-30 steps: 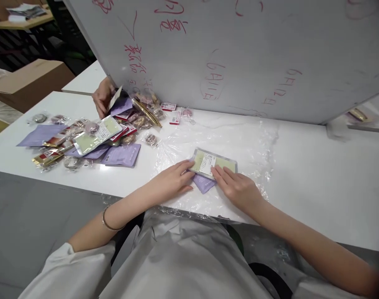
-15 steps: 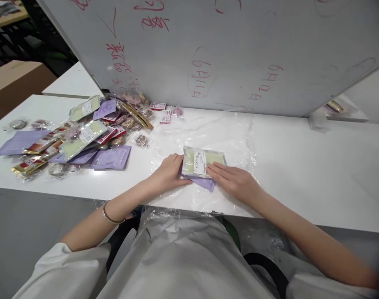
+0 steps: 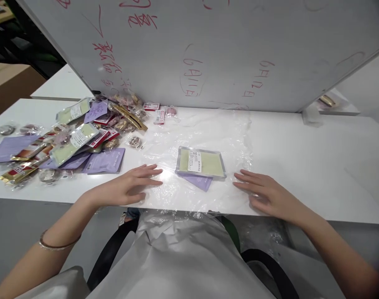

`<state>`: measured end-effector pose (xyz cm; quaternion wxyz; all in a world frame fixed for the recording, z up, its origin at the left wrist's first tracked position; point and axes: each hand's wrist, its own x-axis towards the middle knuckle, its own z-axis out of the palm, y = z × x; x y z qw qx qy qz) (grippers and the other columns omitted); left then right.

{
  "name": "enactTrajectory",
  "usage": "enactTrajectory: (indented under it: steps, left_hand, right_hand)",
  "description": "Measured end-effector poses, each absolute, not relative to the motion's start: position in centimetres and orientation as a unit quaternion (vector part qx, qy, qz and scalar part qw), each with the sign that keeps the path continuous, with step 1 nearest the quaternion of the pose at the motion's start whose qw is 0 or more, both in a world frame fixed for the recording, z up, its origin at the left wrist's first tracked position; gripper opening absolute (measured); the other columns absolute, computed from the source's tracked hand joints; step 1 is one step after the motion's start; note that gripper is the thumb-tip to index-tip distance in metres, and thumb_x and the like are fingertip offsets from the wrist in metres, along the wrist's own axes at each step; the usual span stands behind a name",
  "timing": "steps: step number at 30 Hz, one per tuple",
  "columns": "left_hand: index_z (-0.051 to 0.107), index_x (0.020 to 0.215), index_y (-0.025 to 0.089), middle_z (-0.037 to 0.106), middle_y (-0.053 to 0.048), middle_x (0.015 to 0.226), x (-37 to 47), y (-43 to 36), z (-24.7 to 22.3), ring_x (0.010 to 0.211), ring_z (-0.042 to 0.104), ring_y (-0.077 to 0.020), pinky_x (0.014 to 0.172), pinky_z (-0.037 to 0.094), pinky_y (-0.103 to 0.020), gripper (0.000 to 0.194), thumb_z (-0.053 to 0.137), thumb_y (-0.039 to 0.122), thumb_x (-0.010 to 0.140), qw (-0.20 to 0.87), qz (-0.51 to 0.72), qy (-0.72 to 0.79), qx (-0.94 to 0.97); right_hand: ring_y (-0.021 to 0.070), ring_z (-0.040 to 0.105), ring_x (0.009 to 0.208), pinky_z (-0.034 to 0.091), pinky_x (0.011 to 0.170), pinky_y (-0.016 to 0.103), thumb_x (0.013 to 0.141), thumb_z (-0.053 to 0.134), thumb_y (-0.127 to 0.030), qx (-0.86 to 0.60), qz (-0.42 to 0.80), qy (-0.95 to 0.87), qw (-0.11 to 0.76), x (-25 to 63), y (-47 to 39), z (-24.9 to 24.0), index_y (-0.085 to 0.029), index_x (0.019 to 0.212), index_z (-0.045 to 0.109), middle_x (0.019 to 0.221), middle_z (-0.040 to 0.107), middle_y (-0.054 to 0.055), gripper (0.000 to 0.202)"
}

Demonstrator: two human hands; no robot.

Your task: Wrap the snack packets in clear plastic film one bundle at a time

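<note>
A green packet with a white label lies flat on top of a purple sachet, whose lower corner sticks out beneath it. Both rest on a sheet of clear plastic spread over the white table. To the left of the packets, my left hand is spread over the plastic's edge, holding nothing. My right hand, fingers apart and free of any object, is to their right. Neither hand touches the packets.
A heap of purple sachets, green packets, gold-ended wrappers and small wrapped pieces covers the table's left. Behind stands a whiteboard with red writing. A cardboard box is at far left.
Both hands have let go of the green packet and moved apart, left hand leftward and right hand rightward. The packet stays on the purple sachet. The view has shifted slightly.
</note>
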<state>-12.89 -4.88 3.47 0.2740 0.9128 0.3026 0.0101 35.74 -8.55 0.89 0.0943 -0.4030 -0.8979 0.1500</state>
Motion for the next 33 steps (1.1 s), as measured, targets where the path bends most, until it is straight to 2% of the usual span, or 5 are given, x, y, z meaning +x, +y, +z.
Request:
enactTrajectory:
  steps: [8, 15, 23, 28, 33]
  left_hand:
    - [0.071, 0.116, 0.029, 0.065, -0.003, 0.135, -11.6, -4.9, 2.1, 0.134, 0.052, -0.0241, 0.111, 0.044, -0.044, 0.028, 0.049, 0.028, 0.100, 0.271, 0.161, 0.363, 0.877]
    - [0.062, 0.103, 0.024, 0.068, -0.008, 0.117, -9.9, -3.8, 3.1, 0.109, 0.065, -0.0245, 0.095, 0.054, -0.041, 0.021, 0.046, 0.037, 0.098, 0.422, 0.304, 0.499, 0.693]
    - [0.032, 0.153, 0.029, 0.037, -0.011, 0.159, -9.5, -3.2, 4.2, 0.142, 0.040, -0.0336, 0.112, 0.040, -0.044, 0.081, 0.068, 0.043, 0.082, 0.439, 0.100, 0.355, 0.819]
    - [0.068, 0.094, 0.019, 0.072, -0.007, 0.101, -7.5, -3.0, 3.4, 0.095, 0.066, -0.0225, 0.085, 0.049, -0.032, 0.039, 0.046, 0.050, 0.096, 0.399, 0.234, 0.519, 0.719]
    - [0.043, 0.053, 0.021, 0.046, 0.000, 0.049, -6.8, -1.7, 2.6, 0.051, 0.043, -0.0151, 0.055, 0.029, -0.030, 0.052, 0.041, 0.050, 0.096, 0.281, 0.164, 0.645, 0.692]
  right_hand:
    - [0.0266, 0.066, 0.117, 0.046, 0.110, 0.054, 0.088, 0.068, -0.028, -0.408, 0.242, -0.829, 0.297, 35.1, -7.4, 0.1, -0.033, 0.104, 0.075, 0.112, 0.076, 0.000, 0.019]
    - [0.0218, 0.073, 0.073, 0.060, 0.068, 0.036, 0.080, 0.072, -0.051, -0.607, 0.453, -0.564, 0.330, 33.8, -5.3, 1.4, -0.026, 0.082, 0.072, 0.078, 0.074, 0.004, 0.025]
    - [0.0161, 0.064, 0.055, 0.039, 0.043, 0.023, 0.078, 0.071, -0.041, -0.695, 0.481, -0.442, 0.301, 31.2, -3.3, 2.0, -0.021, 0.075, 0.059, 0.063, 0.062, 0.001, 0.023]
    - [0.0142, 0.058, 0.053, 0.048, 0.053, 0.029, 0.083, 0.064, -0.045, -0.709, 0.414, -0.491, 0.291, 31.3, -3.7, 2.1, -0.023, 0.080, 0.060, 0.062, 0.058, -0.002, 0.023]
    - [0.0187, 0.054, 0.052, 0.044, 0.059, 0.035, 0.093, 0.046, -0.051, -0.764, 0.227, -0.587, 0.140, 31.9, -4.0, 1.9, -0.024, 0.084, 0.056, 0.057, 0.059, 0.000, 0.030]
